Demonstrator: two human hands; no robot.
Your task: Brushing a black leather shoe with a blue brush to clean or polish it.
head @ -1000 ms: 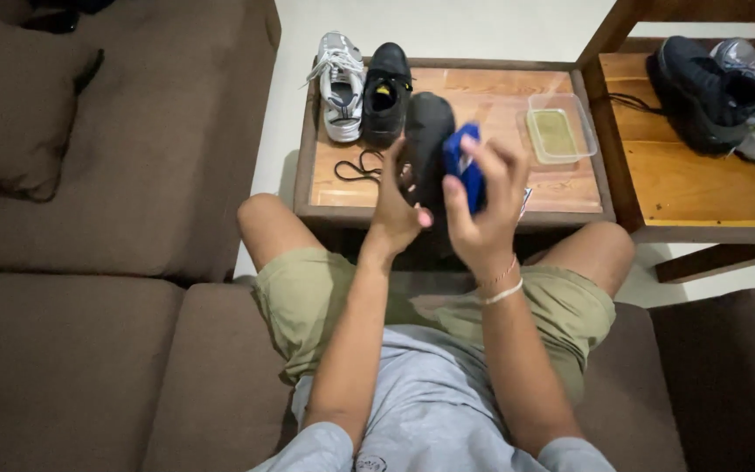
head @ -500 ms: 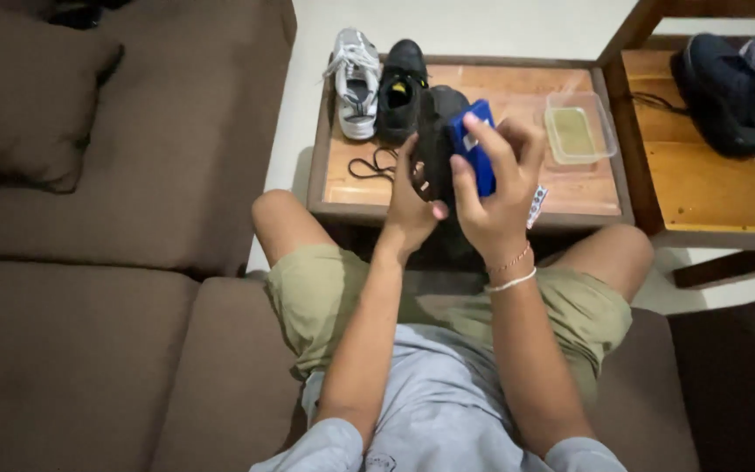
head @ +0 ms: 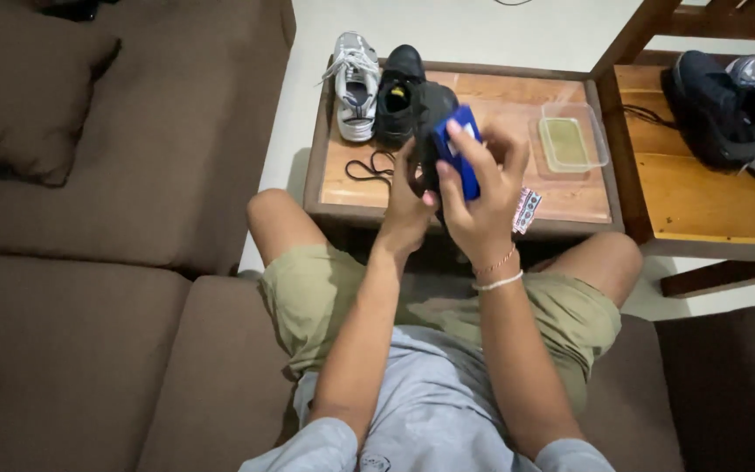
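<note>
Compared with the view half a second ago, both hands and the black shoe [head: 425, 118] sit slightly lower and further left against the desk [head: 570, 201]; the grip is unchanged.

Left hand [head: 405, 205]: closed around the lower part of the black shoe, thumb side toward the camera. Right hand [head: 482, 188]: fingers [head: 460, 153] curled over a blue object [head: 458, 150], pressing it against the side of the shoe. The blue object is flat-sided and rectangular with a smooth, solid-coloured surface; what it is cannot be told.

The black shoe is held in the air above the near half of the desk, in front of the person's knees. Its upper is dark and matte, rounded in outline; detail of the sole is hidden by the hands.

The desk is low, with a dark frame and a lighter, reddish wood-grain top. On it stand a grey-white sneaker [head: 356, 83] with pale laces and a second black shoe [head: 398, 92] with a yellow insole patch, side by side at the far-left corner. A loose black lace [head: 369, 168] lies looped on the wood below them. A clear, shallow rectangular plastic container [head: 572, 140] rests at the right. A small patterned packet [head: 526, 210] lies at the near edge.

A brown, soft-textured sofa [head: 89, 332] carries the seated person.
</note>
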